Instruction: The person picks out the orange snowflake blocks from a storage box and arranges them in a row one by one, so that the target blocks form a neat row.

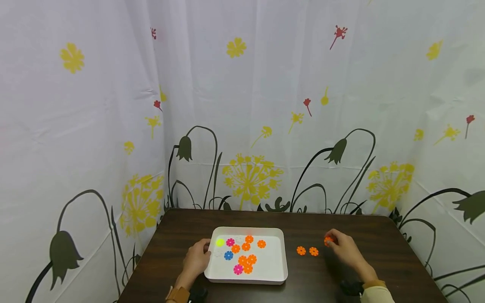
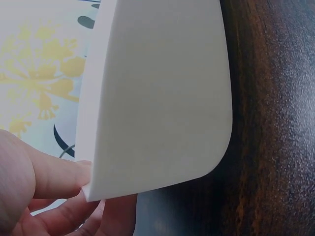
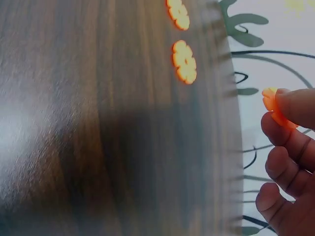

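My left hand [image 1: 197,257] grips the left wall of a white tray [image 1: 270,269], thumb on the rim and fingers outside, as the left wrist view shows close up. Between the thumb and index finger of my right hand [image 1: 344,249] is an orange flower-shaped disc [image 3: 270,101]. The other fingers of that hand are loosely bent. To its left, two more orange flower discs lie on the table, a nearer one [image 1: 313,251] and a farther one [image 1: 301,251]. Inside the tray are several orange discs [image 1: 261,244], two pink ones [image 1: 238,269], a blue disc [image 1: 228,255] and a yellow disc [image 1: 220,242].
Faint whitish discs [image 1: 218,254] also lie in the tray's left part. The dark wooden table [image 1: 303,277] ends at the back against a white curtain [image 1: 288,84] printed with flowers, which also hangs along both sides.
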A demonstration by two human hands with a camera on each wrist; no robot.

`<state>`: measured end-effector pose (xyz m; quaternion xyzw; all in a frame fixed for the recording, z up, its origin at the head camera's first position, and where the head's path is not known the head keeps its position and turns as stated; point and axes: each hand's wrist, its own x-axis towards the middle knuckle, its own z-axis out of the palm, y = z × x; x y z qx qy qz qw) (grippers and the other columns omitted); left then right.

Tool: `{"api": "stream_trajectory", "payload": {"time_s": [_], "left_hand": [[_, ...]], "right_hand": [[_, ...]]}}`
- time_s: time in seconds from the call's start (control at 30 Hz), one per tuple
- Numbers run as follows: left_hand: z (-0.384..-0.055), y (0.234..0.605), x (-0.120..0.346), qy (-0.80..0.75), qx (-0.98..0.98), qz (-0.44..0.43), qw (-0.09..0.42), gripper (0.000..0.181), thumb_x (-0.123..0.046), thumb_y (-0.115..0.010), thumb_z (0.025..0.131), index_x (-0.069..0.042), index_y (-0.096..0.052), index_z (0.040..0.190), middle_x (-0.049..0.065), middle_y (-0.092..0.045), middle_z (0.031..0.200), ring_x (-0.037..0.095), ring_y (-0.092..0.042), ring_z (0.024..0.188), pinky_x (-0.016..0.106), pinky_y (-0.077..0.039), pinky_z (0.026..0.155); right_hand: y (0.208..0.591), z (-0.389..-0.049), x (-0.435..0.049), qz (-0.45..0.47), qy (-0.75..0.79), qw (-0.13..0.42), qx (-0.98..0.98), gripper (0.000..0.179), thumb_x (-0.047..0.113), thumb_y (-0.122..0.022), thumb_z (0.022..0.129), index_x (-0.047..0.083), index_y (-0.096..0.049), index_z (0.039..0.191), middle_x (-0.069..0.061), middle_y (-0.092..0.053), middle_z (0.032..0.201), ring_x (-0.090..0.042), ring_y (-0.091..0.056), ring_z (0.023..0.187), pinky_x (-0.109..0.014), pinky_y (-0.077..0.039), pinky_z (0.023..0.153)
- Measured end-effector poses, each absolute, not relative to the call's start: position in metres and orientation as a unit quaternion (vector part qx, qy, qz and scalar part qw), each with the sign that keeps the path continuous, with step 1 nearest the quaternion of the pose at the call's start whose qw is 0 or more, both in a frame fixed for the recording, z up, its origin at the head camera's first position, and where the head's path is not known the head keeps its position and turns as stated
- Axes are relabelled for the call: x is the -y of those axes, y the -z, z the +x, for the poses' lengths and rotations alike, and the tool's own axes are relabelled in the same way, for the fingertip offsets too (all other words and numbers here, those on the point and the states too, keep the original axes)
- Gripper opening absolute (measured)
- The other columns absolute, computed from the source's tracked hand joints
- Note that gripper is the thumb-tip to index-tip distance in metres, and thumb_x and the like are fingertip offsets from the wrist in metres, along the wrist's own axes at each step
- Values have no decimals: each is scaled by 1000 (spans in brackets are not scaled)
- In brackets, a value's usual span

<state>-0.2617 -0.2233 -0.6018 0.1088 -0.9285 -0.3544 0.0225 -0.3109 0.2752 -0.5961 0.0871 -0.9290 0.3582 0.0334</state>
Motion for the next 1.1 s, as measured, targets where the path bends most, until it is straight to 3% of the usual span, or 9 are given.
{"api": "stream_trajectory", "payload": {"time_s": [0.27, 0.57, 1.1], "left_hand": [[-268, 600, 225, 350, 930, 113, 20, 41, -2, -71, 96, -2, -66, 136, 15, -74, 110, 29, -69, 93, 58, -53, 82], [-266, 611, 225, 343, 933, 110, 23, 38, -2, -72, 94, -4, -69, 132, 9, -75, 105, 26, -70, 92, 54, -53, 78], [-267, 609, 224, 346, 930, 119, 24, 39, 0, -72, 94, -2, -68, 133, 12, -75, 106, 29, -70, 93, 56, -52, 78]], "right_hand": [[607, -317, -280, 83, -355, 22, 931, 10, 6, -71, 98, 5, -71, 108, 1, -70, 85, -11, -58, 72, -30, -46, 64], [627, -313, -280, 71, -353, 0, 933, 8, 4, -74, 96, 7, -71, 103, 4, -70, 83, -10, -62, 74, -31, -49, 67], [639, -314, -278, 65, -360, -6, 931, 8, 2, -74, 95, 9, -70, 98, 4, -71, 82, -10, -63, 74, -32, -51, 69]]}}
